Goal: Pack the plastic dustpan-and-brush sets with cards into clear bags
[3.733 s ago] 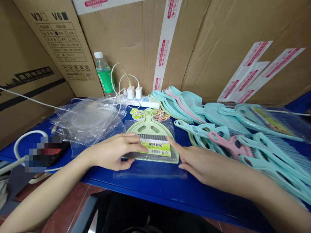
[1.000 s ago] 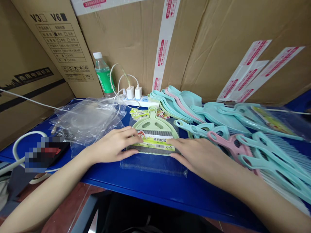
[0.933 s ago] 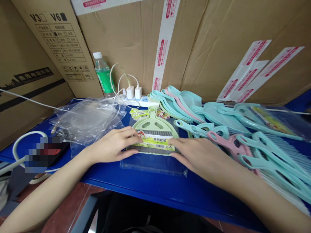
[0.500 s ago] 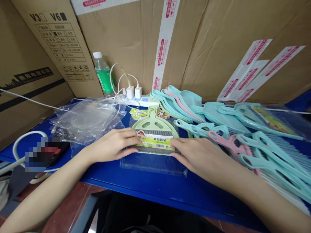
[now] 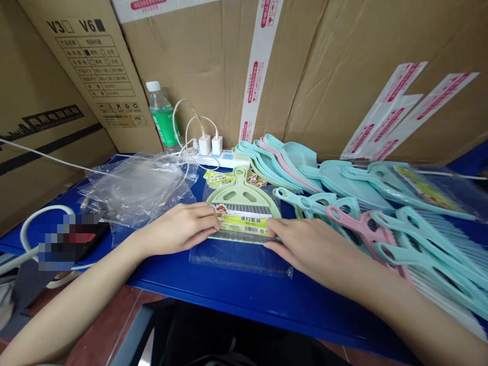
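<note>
From my remote seat I see the left hand (image 5: 179, 230) lying flat with its fingers pressed together, their tips on the left edge of a pale green plastic dustpan-and-brush set (image 5: 244, 195). The right hand (image 5: 305, 245) lies just as flat, with its fingertips against the set's right edge. Neither hand visibly pinches anything; the set sits between them.

The set lies flat on a clear plastic bag (image 5: 240, 260). Its smooth, curved dustpan has a slotted handle pointing away from me, and grey bristles show behind a yellow-green paper label (image 5: 244, 224). The thin, glossy film extends past the set toward me but stops short of the near edge of a blue table (image 5: 267, 305).

Just beside the right hand, a heap of aqua and pink dustpans and brushes (image 5: 415, 244) hems in that side, their ribbed plastic handles overlapping. Left of the left hand lie crumpled clear plastic bags (image 5: 137, 189), touching the clear bag's corner. Farther back, a white power strip (image 5: 224, 160) and a green-labelled water bottle (image 5: 162, 119) stand against corrugated cardboard boxes (image 5: 206, 76)
</note>
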A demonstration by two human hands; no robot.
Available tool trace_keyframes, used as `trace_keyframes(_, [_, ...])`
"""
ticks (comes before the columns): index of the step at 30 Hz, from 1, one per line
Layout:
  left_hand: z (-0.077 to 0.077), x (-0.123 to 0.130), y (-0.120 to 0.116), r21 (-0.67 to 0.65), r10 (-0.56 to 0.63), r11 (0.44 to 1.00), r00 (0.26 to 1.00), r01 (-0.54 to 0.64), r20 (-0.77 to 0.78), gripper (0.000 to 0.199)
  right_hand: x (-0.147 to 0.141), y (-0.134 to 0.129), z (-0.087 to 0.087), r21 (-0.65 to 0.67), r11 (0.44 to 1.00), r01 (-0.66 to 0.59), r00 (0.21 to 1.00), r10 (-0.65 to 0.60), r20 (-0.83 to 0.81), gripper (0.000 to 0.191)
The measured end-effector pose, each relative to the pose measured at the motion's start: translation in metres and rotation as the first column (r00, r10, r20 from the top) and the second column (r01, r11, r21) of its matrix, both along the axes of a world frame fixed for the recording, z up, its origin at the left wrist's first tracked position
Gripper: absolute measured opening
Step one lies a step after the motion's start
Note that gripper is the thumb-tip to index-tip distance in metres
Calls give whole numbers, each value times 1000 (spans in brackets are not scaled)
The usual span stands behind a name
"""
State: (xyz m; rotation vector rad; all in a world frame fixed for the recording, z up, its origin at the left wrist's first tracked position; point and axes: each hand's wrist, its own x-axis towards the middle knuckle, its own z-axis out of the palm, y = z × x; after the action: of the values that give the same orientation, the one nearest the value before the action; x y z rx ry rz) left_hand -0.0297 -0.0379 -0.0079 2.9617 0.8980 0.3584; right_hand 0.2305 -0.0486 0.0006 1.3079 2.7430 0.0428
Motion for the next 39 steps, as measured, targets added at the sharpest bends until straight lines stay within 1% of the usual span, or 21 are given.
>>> trace_keyframes(3, [1,1,0,-6,5,1000,1000,-5,3,27,-2,0,3,-54,998,40,999,-39,29,12])
trace_keyframes(7, [0,1,0,-31,-8,1000,1000,8,6,26,-4,0,5,-91,995,51,997,-46,56,16])
trace_keyframes(15, [0,-1,-1,-134,-6,991,1000,10,30,18,2,0,1,-70,998,-1,1000,2,12,22])
trace_keyframes(20, [1,-1,-1,-217,11,976,999,-2,44,14,7,0,-1,-106,994,-28,999,25,-35,27])
trace_keyframes(24, [2,0,0,-257,7,966,999,5,45,13,8,-1,0,-159,987,-11,999,6,-34,27])
trace_keyframes(30, [3,1,-1,-260,0,966,999,8,34,16,6,-1,1,-207,978,7,998,-21,-67,23])
trace_keyframes(34, [3,0,-2,-263,-4,965,999,13,37,15,6,-1,1,-189,982,-6,997,-9,-78,23])
trace_keyframes(39, [2,-1,-2,-242,5,970,1000,1,24,13,7,0,-2,-148,988,-39,996,27,-81,18])
